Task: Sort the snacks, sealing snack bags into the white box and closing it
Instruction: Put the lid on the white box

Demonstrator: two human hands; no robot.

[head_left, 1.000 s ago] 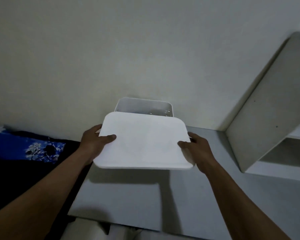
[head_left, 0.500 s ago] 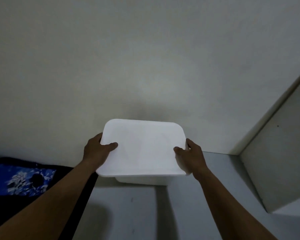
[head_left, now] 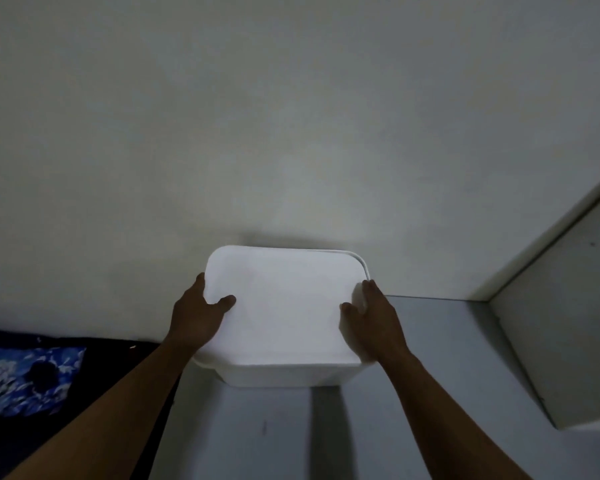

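Observation:
The white box [head_left: 284, 375] stands on the grey table against the wall. Its flat white lid [head_left: 284, 303] lies on top and covers the opening, with a thin strip of the box's rim showing at the far right corner. My left hand [head_left: 198, 315] grips the lid's left edge, thumb on top. My right hand [head_left: 374, 317] grips the right edge the same way. The box's contents are hidden under the lid.
The grey table [head_left: 440, 341] runs along a pale wall [head_left: 291, 133]. A white shelf unit [head_left: 568, 323] rises at the right. To the left, off the table's edge, lies dark fabric with a blue and white pattern [head_left: 25, 379].
Both hands carried the lid forward from in front of the open box and lowered it onto the box. The view tilted up towards the wall.

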